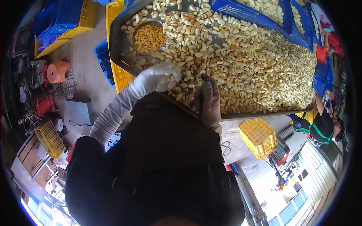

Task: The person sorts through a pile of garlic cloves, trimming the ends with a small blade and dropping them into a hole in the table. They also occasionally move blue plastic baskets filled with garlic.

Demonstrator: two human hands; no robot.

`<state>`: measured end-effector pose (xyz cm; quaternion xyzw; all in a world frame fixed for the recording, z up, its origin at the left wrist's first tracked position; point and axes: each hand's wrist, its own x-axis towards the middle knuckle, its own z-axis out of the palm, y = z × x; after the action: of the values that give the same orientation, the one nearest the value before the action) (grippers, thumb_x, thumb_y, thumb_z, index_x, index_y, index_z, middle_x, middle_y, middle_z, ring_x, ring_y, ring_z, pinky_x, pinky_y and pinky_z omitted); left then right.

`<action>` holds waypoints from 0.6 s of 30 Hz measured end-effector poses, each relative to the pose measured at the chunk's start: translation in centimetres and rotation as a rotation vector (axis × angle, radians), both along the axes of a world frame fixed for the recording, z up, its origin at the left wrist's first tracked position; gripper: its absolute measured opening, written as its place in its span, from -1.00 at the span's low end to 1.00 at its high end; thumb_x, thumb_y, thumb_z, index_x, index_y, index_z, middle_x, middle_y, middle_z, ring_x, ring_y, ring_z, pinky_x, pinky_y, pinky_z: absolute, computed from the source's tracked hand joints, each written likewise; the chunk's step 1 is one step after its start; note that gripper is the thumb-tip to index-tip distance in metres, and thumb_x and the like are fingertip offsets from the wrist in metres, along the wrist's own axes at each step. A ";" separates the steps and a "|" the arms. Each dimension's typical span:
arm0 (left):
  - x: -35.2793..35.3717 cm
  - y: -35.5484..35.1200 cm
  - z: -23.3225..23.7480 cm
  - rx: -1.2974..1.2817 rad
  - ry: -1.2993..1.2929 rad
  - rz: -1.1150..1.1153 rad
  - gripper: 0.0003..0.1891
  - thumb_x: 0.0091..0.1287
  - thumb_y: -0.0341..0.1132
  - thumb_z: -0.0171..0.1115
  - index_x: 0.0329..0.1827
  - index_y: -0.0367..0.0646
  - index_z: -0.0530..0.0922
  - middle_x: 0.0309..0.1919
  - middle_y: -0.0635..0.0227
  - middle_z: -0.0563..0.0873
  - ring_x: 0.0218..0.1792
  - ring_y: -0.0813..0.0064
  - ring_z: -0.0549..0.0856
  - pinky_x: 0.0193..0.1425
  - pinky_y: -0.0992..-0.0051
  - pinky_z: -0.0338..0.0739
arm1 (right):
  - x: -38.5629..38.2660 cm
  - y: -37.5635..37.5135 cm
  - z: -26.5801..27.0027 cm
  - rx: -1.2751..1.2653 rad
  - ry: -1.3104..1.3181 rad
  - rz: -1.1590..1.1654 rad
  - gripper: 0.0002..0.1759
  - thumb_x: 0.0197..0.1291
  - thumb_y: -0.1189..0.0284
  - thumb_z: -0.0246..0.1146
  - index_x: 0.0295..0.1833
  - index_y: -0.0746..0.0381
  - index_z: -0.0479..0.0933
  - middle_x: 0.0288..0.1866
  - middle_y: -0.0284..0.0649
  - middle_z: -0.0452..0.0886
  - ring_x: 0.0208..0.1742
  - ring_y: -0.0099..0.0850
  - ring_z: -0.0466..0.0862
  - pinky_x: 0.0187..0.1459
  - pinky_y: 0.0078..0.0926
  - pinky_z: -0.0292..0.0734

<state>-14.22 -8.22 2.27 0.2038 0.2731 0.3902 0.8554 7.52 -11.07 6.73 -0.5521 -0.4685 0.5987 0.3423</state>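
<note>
Peeled garlic cloves point(241, 67) cover a large metal tray point(126, 67) in front of me. My left hand point(160, 77), in a white glove and sleeve, is over the tray's near left edge. Its fingers are curled round a few pale cloves. To its right, my right hand point(210, 98) wears a soiled glove with dark fingertips. Its thumb and forefinger are apart beside the cloves at the near edge, and I see nothing between them. A round bowl point(164, 42) of yellower, smaller pieces sits among the cloves at the far left.
Blue baskets point(256, 17) of cloves line the tray's far side. A yellow crate point(118, 73) is beside its left end. An orange stool point(58, 71) and stacked crates point(75, 24) stand left. At right are an upturned yellow crate point(258, 139) and another person point(320, 126).
</note>
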 end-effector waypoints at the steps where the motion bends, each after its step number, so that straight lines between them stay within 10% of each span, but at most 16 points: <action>1: 0.2 0.8 -1.4 -0.028 -0.031 -0.067 -0.66 0.40 0.01 0.12 -0.09 -0.09 0.62 -0.18 0.43 0.59 -0.26 0.53 0.58 -0.25 0.56 0.47 | 0.9 -0.6 -0.5 -0.136 -0.010 -0.119 -0.45 0.46 0.04 0.08 0.41 0.09 0.29 -0.46 -0.39 0.45 -0.69 -0.67 0.33 -0.63 -0.70 0.32; 3: 3.8 3.1 -2.2 0.224 0.506 0.025 -0.66 0.43 -0.02 0.14 -0.13 -0.15 0.59 -0.24 0.42 0.62 -0.30 0.46 0.61 -0.19 0.44 0.51 | 1.4 -0.7 -0.2 -0.285 -0.118 -0.258 -0.52 0.45 0.25 0.12 0.35 0.24 0.30 -0.35 -0.38 0.47 -0.34 -0.61 0.49 -0.40 -0.59 0.48; 6: 8.7 6.9 -3.3 0.885 1.463 -0.099 -0.60 0.43 0.00 0.19 -0.02 -0.20 0.57 -0.36 0.42 0.66 -0.37 0.49 0.59 -0.25 0.48 0.50 | 2.8 -1.2 -2.0 -0.119 -0.169 -0.177 -0.51 0.47 0.26 0.08 0.39 0.26 0.29 -0.33 -0.36 0.50 -0.33 -0.58 0.51 -0.39 -0.60 0.49; 9: 10.0 9.4 -6.5 0.961 1.593 -0.234 -0.56 0.43 0.00 0.20 0.15 -0.16 0.53 -0.31 0.44 0.70 -0.43 0.60 0.53 -0.31 0.57 0.49 | 4.0 -1.2 -2.7 -0.010 -0.273 -0.081 -0.48 0.48 0.22 0.05 0.42 0.25 0.27 -0.29 -0.32 0.54 -0.36 -0.59 0.51 -0.38 -0.61 0.49; 13: 7.6 7.2 -1.0 0.025 0.475 -0.101 -0.68 0.46 -0.09 0.16 0.11 -0.11 0.54 -0.27 0.46 0.70 -0.51 0.77 0.39 -0.42 0.72 0.35 | 4.0 -0.9 -1.7 -0.104 -0.088 -0.206 -0.33 0.44 -0.02 0.09 0.50 0.09 0.24 -0.37 -0.35 0.52 -0.57 -0.69 0.39 -0.54 -0.71 0.37; 18: 7.8 3.1 0.3 -0.046 0.227 -0.046 -0.71 0.47 -0.17 0.20 0.11 -0.15 0.55 -0.41 0.53 0.56 -0.52 0.77 0.37 -0.46 0.74 0.25 | 2.9 -0.3 -0.8 -0.037 -0.061 -0.099 -0.35 0.46 0.07 0.11 0.54 0.06 0.19 -0.36 -0.38 0.51 -0.48 -0.69 0.42 -0.47 -0.73 0.37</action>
<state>-6.40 -5.16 2.54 0.2332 0.3721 0.3386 0.8322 10.43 -11.41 5.97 -0.5987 -0.4398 0.5726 0.3468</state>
